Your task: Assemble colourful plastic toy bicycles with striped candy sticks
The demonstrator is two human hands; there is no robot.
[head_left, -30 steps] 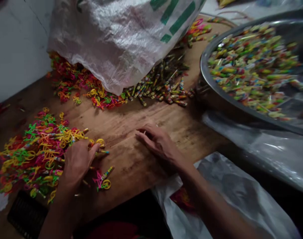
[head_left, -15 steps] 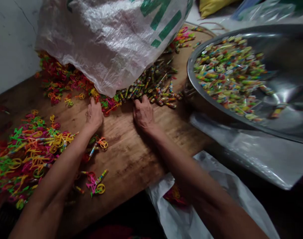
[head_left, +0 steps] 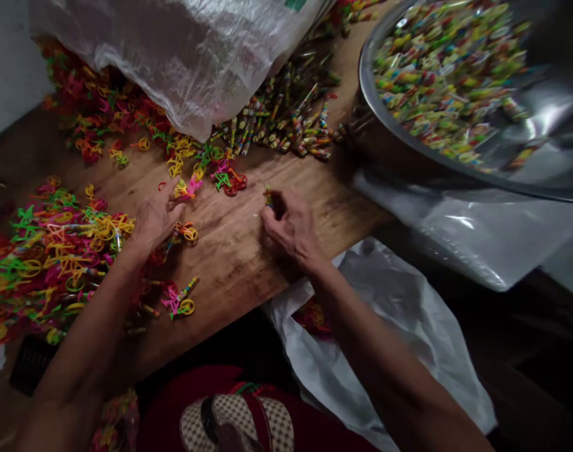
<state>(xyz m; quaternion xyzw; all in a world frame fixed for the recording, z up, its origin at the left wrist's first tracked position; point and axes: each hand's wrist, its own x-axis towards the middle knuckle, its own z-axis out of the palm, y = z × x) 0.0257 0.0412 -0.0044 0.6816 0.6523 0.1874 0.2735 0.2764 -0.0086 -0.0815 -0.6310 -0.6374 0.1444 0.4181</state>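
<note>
My left hand [head_left: 157, 216] is over the wooden table [head_left: 230, 251], fingers apart, beside a yellow and pink plastic piece [head_left: 188, 188]. Between thumb and forefinger of my right hand [head_left: 289, 223] is a small patterned tube [head_left: 268, 196], upright. Beyond the hands, colourful plastic pieces [head_left: 180, 154] and a heap of patterned tubes [head_left: 309, 129] lie at the edge of a large translucent bag [head_left: 173, 56]. To the left spreads a pile of mixed plastic pieces and tubes [head_left: 69, 251]. A pink and green piece with a tube [head_left: 180, 298] lies near the table's front edge.
A metal basin [head_left: 371, 81] with many wrapped tubes stands at the right, above clear plastic bags [head_left: 474, 232]. A white sack [head_left: 408, 314] with colourful pieces inside hangs below the table's front edge. A patterned slipper [head_left: 277, 420] shows at the bottom.
The view has tilted down. Both hands have come back from the heap. The left has opened, and the right now pinches a tube. Several plastic pieces lie exposed between hands and bag.
</note>
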